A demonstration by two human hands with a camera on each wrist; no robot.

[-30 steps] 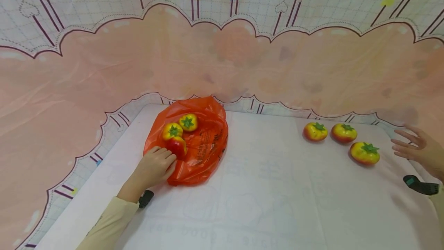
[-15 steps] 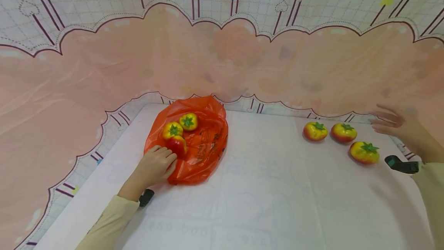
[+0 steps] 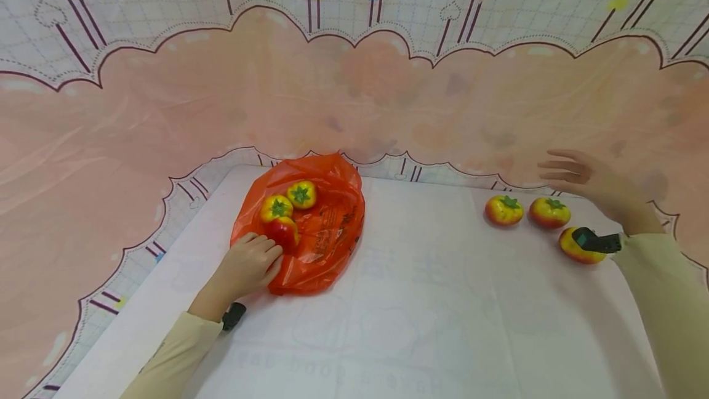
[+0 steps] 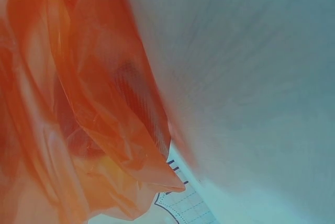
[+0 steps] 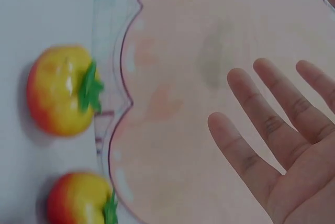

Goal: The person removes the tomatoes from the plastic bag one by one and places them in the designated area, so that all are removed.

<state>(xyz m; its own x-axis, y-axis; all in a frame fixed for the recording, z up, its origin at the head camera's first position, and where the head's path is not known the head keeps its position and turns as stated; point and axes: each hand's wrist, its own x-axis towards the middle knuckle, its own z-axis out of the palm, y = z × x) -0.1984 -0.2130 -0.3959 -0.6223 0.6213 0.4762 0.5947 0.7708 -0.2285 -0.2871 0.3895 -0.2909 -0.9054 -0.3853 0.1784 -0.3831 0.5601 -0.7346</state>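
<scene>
An orange-red plastic bag [image 3: 318, 273] lies open on the left of the table, with three red-and-yellow persimmons [image 3: 276, 208] in it. My left hand [image 3: 249, 265] grips the bag's near left rim with curled fingers. In the left wrist view the bag's film [image 4: 94, 103] fills the left side and the hand is not visible. My right hand [image 3: 589, 180] hovers with spread fingers over the far right of the table, holding nothing. Below it sit a left persimmon [image 3: 503, 211], a middle persimmon [image 3: 548, 213] and a right persimmon [image 3: 578, 251], partly covered by the wrist camera.
A white table [image 3: 421, 300] with faint lettering carries everything. Behind it hangs a pink patterned cloth [image 3: 388, 103], close to the table's far edge. A black wrist camera [image 3: 597, 241] juts from the right sleeve.
My right hand has moved left from the right edge, over the three loose persimmons, its fingers still spread. The left hand and the bag have stayed in place.
</scene>
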